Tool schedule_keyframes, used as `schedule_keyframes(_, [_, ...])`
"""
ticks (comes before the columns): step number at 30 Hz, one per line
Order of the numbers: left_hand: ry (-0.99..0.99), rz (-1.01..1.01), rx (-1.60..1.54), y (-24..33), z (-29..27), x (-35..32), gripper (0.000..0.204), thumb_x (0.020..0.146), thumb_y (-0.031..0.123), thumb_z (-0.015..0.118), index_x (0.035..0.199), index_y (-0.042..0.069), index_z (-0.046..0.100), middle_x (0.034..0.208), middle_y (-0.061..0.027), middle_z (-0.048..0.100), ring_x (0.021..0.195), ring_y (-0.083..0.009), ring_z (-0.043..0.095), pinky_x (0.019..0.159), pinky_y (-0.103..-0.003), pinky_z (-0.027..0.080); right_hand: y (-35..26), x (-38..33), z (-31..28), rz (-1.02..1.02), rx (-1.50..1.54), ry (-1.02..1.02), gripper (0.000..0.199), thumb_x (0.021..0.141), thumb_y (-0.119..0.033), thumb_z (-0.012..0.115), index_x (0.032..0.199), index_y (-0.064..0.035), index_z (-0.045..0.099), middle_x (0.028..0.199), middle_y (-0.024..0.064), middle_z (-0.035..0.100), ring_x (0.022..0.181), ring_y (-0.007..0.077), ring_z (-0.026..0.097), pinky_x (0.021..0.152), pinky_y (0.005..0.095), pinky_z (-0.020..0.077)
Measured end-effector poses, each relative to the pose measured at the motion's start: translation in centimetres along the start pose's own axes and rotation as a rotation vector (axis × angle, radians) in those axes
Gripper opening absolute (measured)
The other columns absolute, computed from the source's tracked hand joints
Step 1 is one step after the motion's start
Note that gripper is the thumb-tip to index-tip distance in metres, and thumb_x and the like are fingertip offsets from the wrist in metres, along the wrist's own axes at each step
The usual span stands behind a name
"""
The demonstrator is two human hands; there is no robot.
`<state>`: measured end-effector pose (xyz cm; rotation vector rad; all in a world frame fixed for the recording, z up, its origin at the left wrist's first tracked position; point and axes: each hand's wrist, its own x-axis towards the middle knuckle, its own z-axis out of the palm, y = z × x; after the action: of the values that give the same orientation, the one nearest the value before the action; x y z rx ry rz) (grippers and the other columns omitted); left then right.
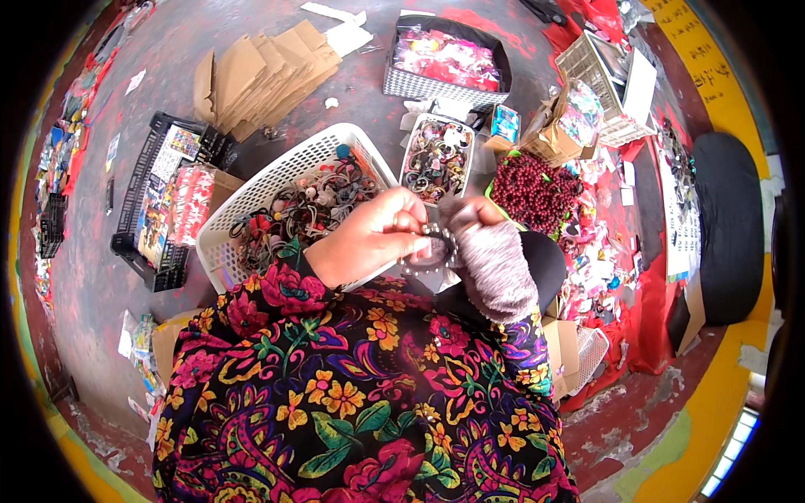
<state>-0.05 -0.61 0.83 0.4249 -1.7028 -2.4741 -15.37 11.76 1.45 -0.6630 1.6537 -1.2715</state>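
In front of my body, my left hand (369,239) pinches a dark hair tie with small pale beads (449,245) between thumb and fingers. My right hand (471,215) is closed just to the right of it, with a mottled grey-pink sleeve cover (499,272) over the wrist. The right fingertips seem to grip something at the top of the hair tie, but what exactly is hidden. Left of my hands stands a white plastic basket (220,225) heaped with hair ties (314,205). A smaller white bin (408,149) with more hair accessories lies just beyond them.
Dark red beads (537,193) fill a green-rimmed container at the right. Farther off are a patterned box (444,88) of pink packets and flattened cardboard (264,75). A black crate (151,197) stands at the left. Bagged goods (595,268) and a black seat (728,226) are rightward.
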Motion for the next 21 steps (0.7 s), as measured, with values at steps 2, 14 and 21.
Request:
schedule_keyframes(2, [-0.089, -0.020, 0.071, -0.5, 0.2, 0.1, 0.020, 0.087, -0.001, 0.052, 0.104, 0.001, 0.041, 0.088, -0.0068, 0.059, 0.083, -0.0116, 0.057, 0.074, -0.024, 0.045, 0.0, -0.5, -0.5, -0.241, -0.417, -0.139, 0.017, 0.083, -0.013, 0.063, 0.096, -0.0057, 0.055, 0.078, -0.0007, 0.056, 0.074, 0.0078, 0.054, 0.067, 0.0244, 0.0456])
schedule_keyframes(14, [-0.265, -0.097, 0.230, 1.0, 0.6, -0.3, 0.017, 0.086, 0.004, 0.057, 0.096, 0.001, 0.043, 0.088, -0.0070, 0.058, 0.086, -0.0132, 0.060, 0.073, -0.026, 0.045, 2.2, -2.0, -0.7, -0.193, -0.056, 0.007, 0.013, 0.085, -0.011, 0.056, 0.097, -0.0061, 0.057, 0.082, 0.0000, 0.057, 0.076, 0.0111, 0.054, 0.074, 0.0273, 0.0416])
schedule_keyframes(21, [-0.210, -0.046, 0.424, 1.5, 0.3, -0.5, 0.015, 0.086, 0.005, 0.057, 0.095, 0.002, 0.046, 0.089, -0.0056, 0.057, 0.092, -0.0118, 0.059, 0.075, -0.026, 0.045, 0.8, -3.1, -2.3, -0.240, -0.550, -0.256, 0.017, 0.074, -0.013, 0.073, 0.085, -0.0024, 0.066, 0.077, 0.0029, 0.065, 0.070, 0.0083, 0.060, 0.066, 0.0241, 0.0470])
